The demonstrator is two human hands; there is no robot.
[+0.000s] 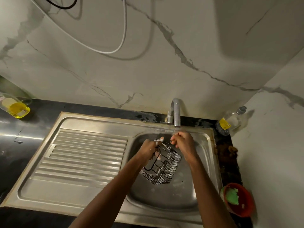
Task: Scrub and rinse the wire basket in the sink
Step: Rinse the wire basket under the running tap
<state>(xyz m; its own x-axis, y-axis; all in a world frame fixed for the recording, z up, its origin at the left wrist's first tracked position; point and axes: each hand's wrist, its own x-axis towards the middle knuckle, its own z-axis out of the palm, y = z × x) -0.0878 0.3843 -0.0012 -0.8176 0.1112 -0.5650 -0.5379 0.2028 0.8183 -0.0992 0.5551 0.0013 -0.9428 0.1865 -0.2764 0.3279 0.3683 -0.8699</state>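
A black wire basket (164, 167) hangs tilted over the steel sink bowl (164, 198), with white suds on its mesh. My left hand (150, 148) grips the basket's upper rim, foam on the fingers. My right hand (182, 140) is curled just under the tap (176, 112), in the thin stream of water, right beside the basket's top corner. Whether it pinches the basket's wire cannot be made out.
The ribbed steel drainboard (82, 158) lies to the left. A bottle of yellow liquid (15, 107) stands at the far left, a clear bottle (232, 120) at the back right corner. A red bowl with a green sponge (238, 199) sits right of the sink. White cables hang on the marble wall.
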